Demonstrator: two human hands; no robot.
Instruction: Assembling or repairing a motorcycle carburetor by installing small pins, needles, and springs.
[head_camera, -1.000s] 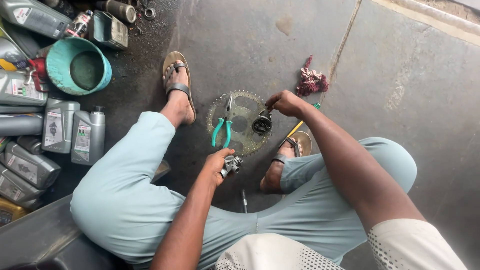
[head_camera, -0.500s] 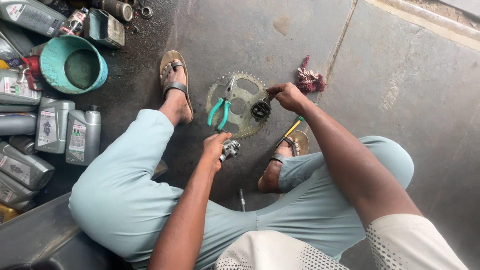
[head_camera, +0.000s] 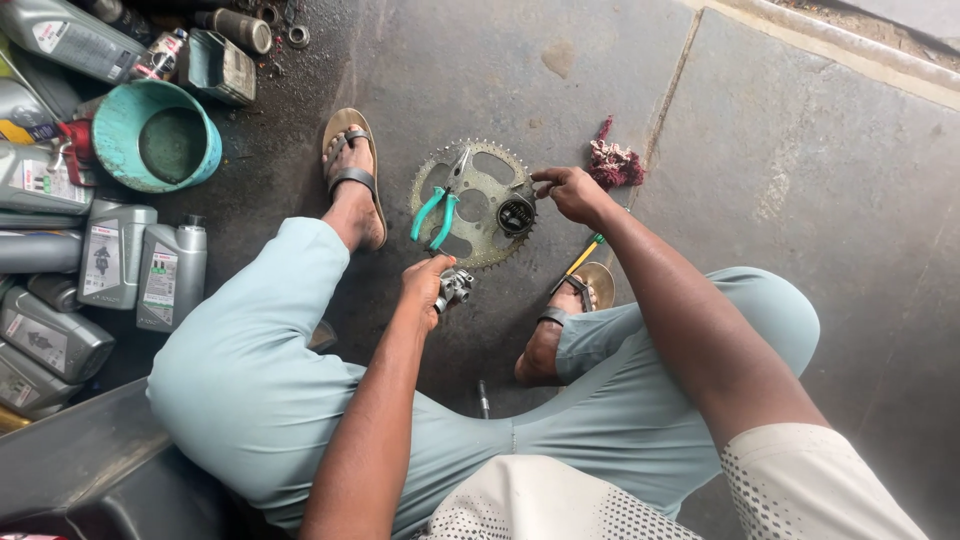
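I squat over a concrete floor in the head view. My left hand (head_camera: 428, 282) is closed around a small grey metal part (head_camera: 457, 287) between my knees. My right hand (head_camera: 570, 192) reaches forward with its fingertips at the right edge of a toothed chain sprocket (head_camera: 487, 246) lying flat on the floor, right beside a small black round part (head_camera: 515, 214) that rests on the sprocket. Green-handled pliers (head_camera: 442, 205) lie across the sprocket's left side.
A teal bucket (head_camera: 110, 158), several grey oil bottles (head_camera: 142, 262) and cans crowd the left side. A red rag (head_camera: 613, 163) lies beyond my right hand. A yellow-handled screwdriver (head_camera: 583, 255) sits by my right foot (head_camera: 545, 345); a bolt (head_camera: 482, 395) lies below.
The view has shifted slightly. My right hand has let go of the black round part and drawn a little to the right, to the sprocket's edge. The left hand keeps its hold.
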